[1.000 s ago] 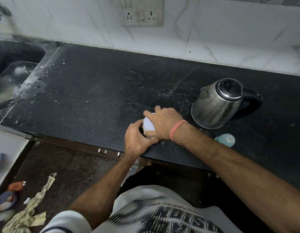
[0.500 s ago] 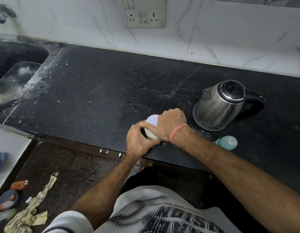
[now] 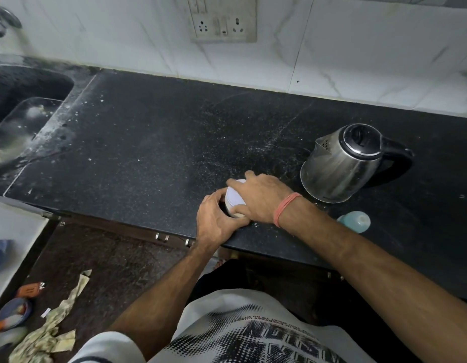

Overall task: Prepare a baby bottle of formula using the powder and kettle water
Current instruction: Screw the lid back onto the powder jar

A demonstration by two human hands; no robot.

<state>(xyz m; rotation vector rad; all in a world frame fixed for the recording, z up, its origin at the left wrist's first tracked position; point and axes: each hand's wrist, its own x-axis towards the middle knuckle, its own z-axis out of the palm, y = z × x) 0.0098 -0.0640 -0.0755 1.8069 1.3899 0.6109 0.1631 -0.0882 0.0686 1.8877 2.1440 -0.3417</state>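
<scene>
A small round powder container with a pale lid (image 3: 233, 196) stands near the front edge of the black counter (image 3: 148, 142). My left hand (image 3: 216, 218) wraps its side from the left. My right hand (image 3: 261, 199) grips the lid from above and the right. The container's body is mostly hidden by both hands. A steel electric kettle (image 3: 342, 163) with a black lid and handle stands to the right, lid closed. A pale blue baby bottle (image 3: 355, 221) lies on its side just behind my right forearm, partly hidden by it.
A dark sink (image 3: 20, 111) with a tap (image 3: 2, 22) lies at the far left. A wall socket panel (image 3: 223, 22) sits on the white tiled wall. On the floor below lie crumpled paper (image 3: 52, 326) and a small bowl (image 3: 14, 311).
My right hand has turned slightly on the lid, showing more of the lid's top. The container stays in place, and the view has shifted a little.
</scene>
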